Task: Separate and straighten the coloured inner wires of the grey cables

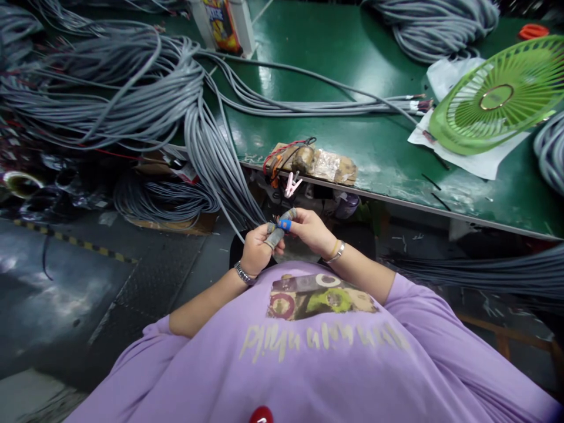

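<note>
My left hand (258,251) is closed, its fingers pinched on the end of a grey cable (235,200) that hangs down from the bench. Thin, dark and reddish wires (276,220) stick out between the fingertips. My right hand (314,232) meets it there, thumb and forefinger pinching the same wires. Greyish tape wraps fingers on both hands, and blue tape (285,225) covers a right fingertip. How the wires lie between the fingers is too small to tell. Just beyond the hands, a pink clip (292,185) is at the bench edge.
A large heap of grey cables (118,88) covers the left of the green bench (308,35). A green fan (497,97) stands at right on white paper. A taped cardboard piece (328,165) with red and black leads lies at the front edge. Coiled cable (167,202) sits below left.
</note>
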Motion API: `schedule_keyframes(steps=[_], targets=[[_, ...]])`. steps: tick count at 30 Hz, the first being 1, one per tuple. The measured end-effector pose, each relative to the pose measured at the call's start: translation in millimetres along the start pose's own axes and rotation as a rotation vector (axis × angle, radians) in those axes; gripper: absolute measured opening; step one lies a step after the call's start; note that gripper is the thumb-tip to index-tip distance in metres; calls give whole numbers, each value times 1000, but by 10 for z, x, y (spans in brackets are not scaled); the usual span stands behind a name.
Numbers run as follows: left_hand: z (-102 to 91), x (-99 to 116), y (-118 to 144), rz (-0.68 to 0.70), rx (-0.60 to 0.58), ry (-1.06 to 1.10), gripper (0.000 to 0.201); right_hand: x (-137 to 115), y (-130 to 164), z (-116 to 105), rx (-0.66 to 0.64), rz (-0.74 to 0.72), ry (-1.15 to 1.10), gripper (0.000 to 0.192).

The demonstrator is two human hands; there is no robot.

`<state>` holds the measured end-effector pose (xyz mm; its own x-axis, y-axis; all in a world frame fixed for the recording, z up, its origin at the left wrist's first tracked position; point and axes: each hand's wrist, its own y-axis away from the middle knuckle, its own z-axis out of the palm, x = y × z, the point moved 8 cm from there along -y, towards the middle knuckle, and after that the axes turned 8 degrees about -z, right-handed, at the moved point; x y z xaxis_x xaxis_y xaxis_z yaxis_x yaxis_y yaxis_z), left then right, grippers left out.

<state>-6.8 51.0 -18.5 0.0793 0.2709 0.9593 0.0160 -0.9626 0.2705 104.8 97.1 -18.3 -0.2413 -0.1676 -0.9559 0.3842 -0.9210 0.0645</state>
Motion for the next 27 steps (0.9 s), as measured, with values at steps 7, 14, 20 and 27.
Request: schedule_keyframes(steps=[7,14,20,27], targets=[[-36,-16,5,5,70,65,31,60,52,-57,108,-13,12,37],[-127,-41,-2,21,161,134,31,63,75,-60,56,112,-136,41],[-121,-70,-4,25,149,144,29,85,84,-12,-22,133,-125,38],[-55,-40,23,22,60,18,30,84,54,-17,50,53,-34,39]])
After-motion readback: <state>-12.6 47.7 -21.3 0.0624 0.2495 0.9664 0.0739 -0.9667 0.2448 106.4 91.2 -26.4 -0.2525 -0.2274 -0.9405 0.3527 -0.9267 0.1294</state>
